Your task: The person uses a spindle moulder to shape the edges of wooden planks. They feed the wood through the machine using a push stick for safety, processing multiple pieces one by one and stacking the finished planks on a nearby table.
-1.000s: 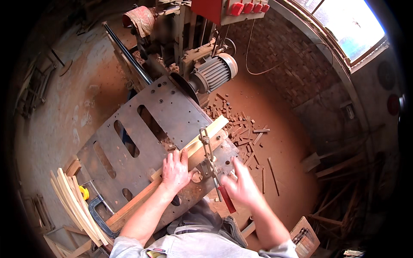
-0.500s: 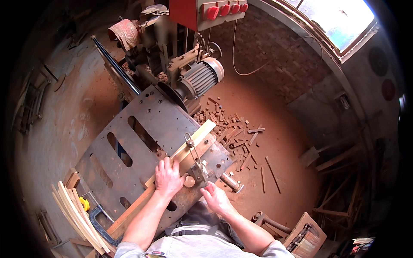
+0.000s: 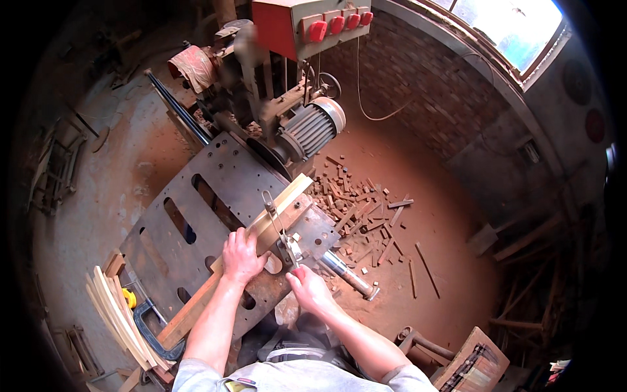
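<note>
My left hand lies over a long wooden strip, fingers bent over its far edge and thumb on the near side. The pale strip lies against a wooden fence set slantwise across a slotted metal machine table. A metal toggle clamp with a long wire loop reaches over the strip. My right hand is closed round the clamp's red-gripped handle. Beside my left thumb is a round pale wooden piece, partly hidden.
An electric motor stands beyond the table, below a red and grey switch box. A steel shaft sticks out at the table's right. Wood offcuts litter the floor. A blue C-clamp and wooden strips are at left.
The metal table, with strip, clamp and both my hands, has slid left relative to the motor. More of the steel shaft shows. My view has shifted slightly.
</note>
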Tool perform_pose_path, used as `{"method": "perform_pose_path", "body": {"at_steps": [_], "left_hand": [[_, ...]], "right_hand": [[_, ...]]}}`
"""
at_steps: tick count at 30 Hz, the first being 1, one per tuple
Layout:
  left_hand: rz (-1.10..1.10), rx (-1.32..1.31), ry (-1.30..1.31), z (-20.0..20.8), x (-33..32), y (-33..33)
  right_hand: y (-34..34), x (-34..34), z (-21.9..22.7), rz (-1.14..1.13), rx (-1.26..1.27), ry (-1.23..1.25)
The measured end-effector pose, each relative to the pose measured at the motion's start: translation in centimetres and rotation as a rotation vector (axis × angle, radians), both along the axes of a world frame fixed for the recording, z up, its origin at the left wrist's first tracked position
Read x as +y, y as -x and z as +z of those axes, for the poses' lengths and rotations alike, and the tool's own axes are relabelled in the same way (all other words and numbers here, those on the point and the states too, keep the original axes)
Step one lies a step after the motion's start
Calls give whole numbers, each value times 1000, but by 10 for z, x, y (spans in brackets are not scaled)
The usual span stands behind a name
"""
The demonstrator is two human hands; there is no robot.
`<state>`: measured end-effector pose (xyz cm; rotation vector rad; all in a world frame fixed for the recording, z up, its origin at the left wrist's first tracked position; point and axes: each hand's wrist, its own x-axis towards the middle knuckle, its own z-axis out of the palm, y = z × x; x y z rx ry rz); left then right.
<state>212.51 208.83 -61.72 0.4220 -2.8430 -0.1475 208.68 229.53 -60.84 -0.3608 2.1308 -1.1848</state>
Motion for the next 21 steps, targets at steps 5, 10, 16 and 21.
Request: {"method": "perform_pose_path", "body": {"at_steps": [5,10,16,21], "left_hand": [[2,36,16,-8,-2,0],[0,78,70,-14,0,-1],[26,84,90,-20,4,-1],[32,113,105,-24,4,-2]], "right_hand": [[4,-1,-14,33,25,42],[6,1,-21,35,34,73],[7,4,-32,47,34,108],[11,4,-40,68,65,115]]}}
